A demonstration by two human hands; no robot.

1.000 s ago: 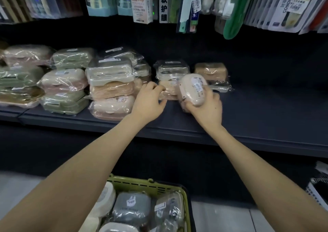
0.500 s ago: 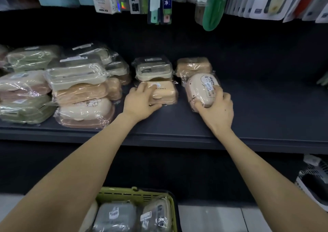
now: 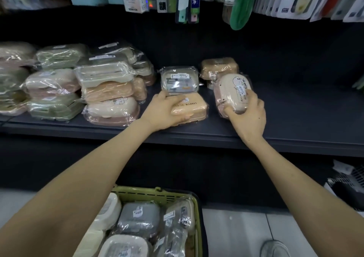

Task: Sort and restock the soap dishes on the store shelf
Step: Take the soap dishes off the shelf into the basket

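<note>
On the dark shelf (image 3: 295, 126) my left hand (image 3: 163, 113) grips a tan wrapped soap dish (image 3: 194, 107) printed with "RABBIT"; a grey-lidded dish (image 3: 179, 79) lies stacked on its back part. My right hand (image 3: 246, 115) holds a cream oval soap dish (image 3: 232, 91) tilted on its edge, in front of a brown dish (image 3: 218, 66) at the shelf's back. Stacks of wrapped dishes (image 3: 108, 91) in cream, peach and green fill the shelf's left half.
A green basket (image 3: 157, 194) below on the floor holds several wrapped grey and cream dishes. Packaged goods (image 3: 238, 2) hang above the shelf. The shelf right of my right hand is bare. A white crate (image 3: 350, 182) sits at the lower right, a shoe (image 3: 274, 249) near it.
My left hand has drawn the tan dish forward and curled round its front corner. The right hand stays on the cream dish, and the camera has come closer to the shelf.
</note>
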